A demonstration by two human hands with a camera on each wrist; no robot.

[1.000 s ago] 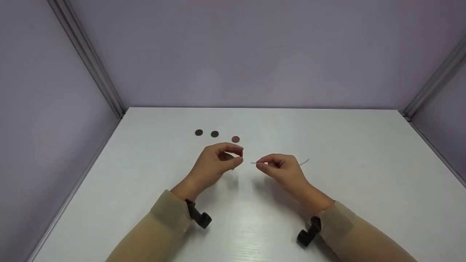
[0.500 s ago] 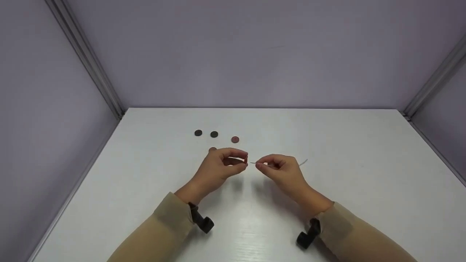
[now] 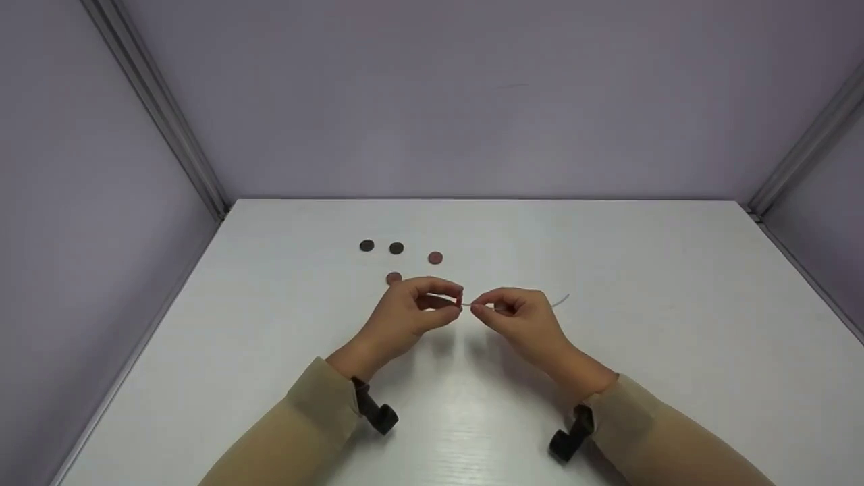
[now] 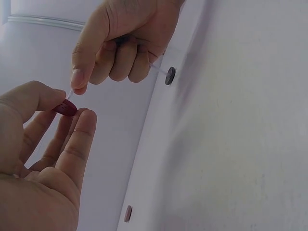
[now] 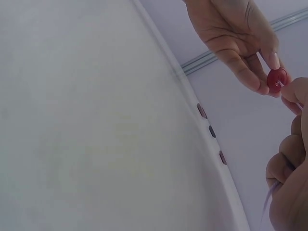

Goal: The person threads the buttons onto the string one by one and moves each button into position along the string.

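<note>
Red button (image 3: pixel 459 298) sits pinched between thumb and forefinger of the left hand (image 3: pixel 405 314), held above the white counter (image 3: pixel 641 283). Right hand (image 3: pixel 520 317) pinches a thin clear cord (image 3: pixel 560 301), its tip touching the button. Four other buttons (image 3: pixel 396 248) lie on the counter just beyond the left hand.

A bare recording booth: plain lilac walls (image 3: pixel 472 101), aluminium corner rails (image 3: pixel 158 108), white table (image 3: pixel 472 418).

Thread (image 3: pixel 561 301) mostly hidden inside right hand (image 3: pixel 516 317); red button (image 3: pixel 459 299) holes too small to tell.
</note>
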